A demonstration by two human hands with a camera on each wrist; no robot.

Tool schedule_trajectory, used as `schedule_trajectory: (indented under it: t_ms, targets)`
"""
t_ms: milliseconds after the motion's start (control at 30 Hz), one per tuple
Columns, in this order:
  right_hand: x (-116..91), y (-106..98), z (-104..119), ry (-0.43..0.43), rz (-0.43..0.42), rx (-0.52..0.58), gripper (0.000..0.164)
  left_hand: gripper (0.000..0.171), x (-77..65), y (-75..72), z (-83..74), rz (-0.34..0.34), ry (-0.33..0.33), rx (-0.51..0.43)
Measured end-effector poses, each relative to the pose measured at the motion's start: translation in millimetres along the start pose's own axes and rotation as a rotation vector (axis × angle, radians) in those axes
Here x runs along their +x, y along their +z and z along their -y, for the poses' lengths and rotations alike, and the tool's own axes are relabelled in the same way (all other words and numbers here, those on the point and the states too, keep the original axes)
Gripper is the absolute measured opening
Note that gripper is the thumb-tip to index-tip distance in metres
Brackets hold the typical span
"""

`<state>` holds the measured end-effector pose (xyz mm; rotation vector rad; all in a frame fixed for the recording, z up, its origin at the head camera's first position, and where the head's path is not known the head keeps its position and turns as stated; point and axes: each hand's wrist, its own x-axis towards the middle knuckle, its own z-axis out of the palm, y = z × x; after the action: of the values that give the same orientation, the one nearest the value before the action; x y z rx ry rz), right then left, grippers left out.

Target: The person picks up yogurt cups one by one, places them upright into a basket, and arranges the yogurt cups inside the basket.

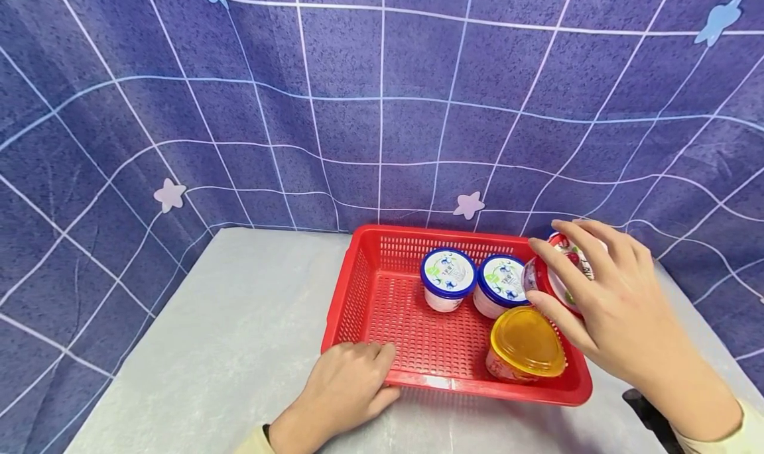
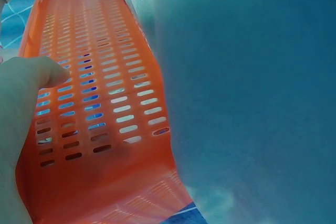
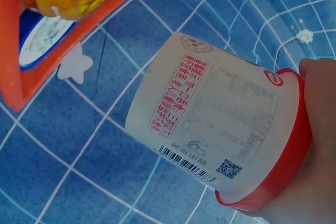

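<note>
My left hand (image 1: 349, 382) grips the near left rim of a red plastic basket (image 1: 456, 384); in the left wrist view its thumb (image 2: 52, 74) lies against the slotted outer wall. My right hand (image 1: 617, 301) holds a white printed cup (image 3: 220, 119) by its red lid (image 3: 294, 140), over the basket's right end. The cup is tilted, and the right wrist view shows a barcode and red lettering on its side. In the basket stand two blue-lidded cups (image 1: 449, 273) side by side. A yellow-lidded tub (image 1: 528, 341) sits in the near right corner.
The basket stands on a pale grey table (image 1: 239, 308). Behind it hangs a purple-blue curtain (image 1: 334, 129) with grid lines and star shapes. A small blue edge shows behind the right fingers, mostly hidden. A black device (image 1: 647, 414) is by the right wrist.
</note>
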<state>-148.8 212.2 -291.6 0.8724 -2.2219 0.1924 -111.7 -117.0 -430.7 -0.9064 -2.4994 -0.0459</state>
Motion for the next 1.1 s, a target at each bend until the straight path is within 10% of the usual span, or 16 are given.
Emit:
schedule_trajectory:
  t_ms: [400,1100]
  targets:
    - [19.0,6.8,15.9,-0.110,-0.065,0.060,0.057,0.046,-0.4,-0.4,-0.1,-0.010,0.006,0.010]
    - [36.3,32.3,40.1,-0.275,0.078,0.102,0.057,0.042,-1.9,1.1,0.0,-0.058,-0.003,-0.005]
